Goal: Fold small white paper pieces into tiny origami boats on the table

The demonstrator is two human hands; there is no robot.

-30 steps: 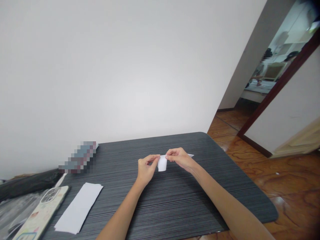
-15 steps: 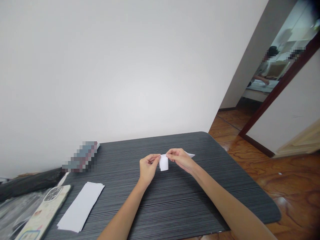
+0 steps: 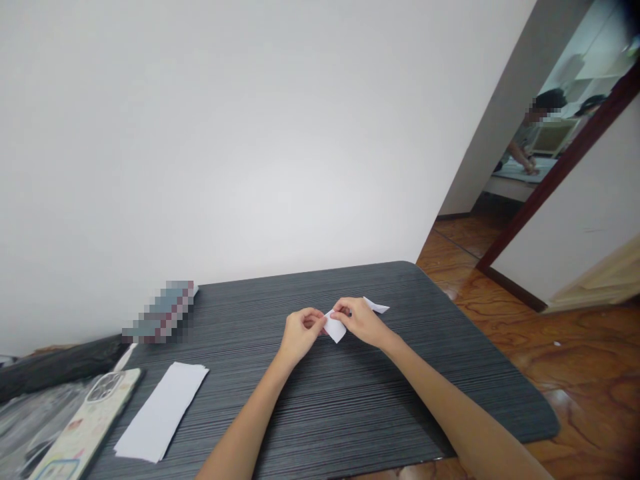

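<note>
A small folded piece of white paper [image 3: 337, 329] is held up between my two hands over the dark table. My left hand [image 3: 301, 332] pinches its left edge between thumb and fingers. On the other side, my right hand [image 3: 361, 321] grips the paper's upper right with closed fingertips. Just behind the right hand lies another white paper piece [image 3: 377, 307], partly hidden by that hand; whether it joins the held one I cannot tell. Nearer the left side of the table rests a stack of white paper sheets [image 3: 163, 412].
The dark table [image 3: 240, 347] has a rounded far right corner. At its left edge are a phone in a patterned case [image 3: 85, 427] and a blurred-out box-like item [image 3: 167, 312]. A white wall [image 3: 275, 133] stands behind. Beyond a doorway at right, a person [image 3: 525, 150] bends over a surface.
The held paper has turned from hanging nearly straight to tilted, one corner pointing down. My left hand has shifted slightly right, closer to the right hand. More of the paper behind the right hand shows.
</note>
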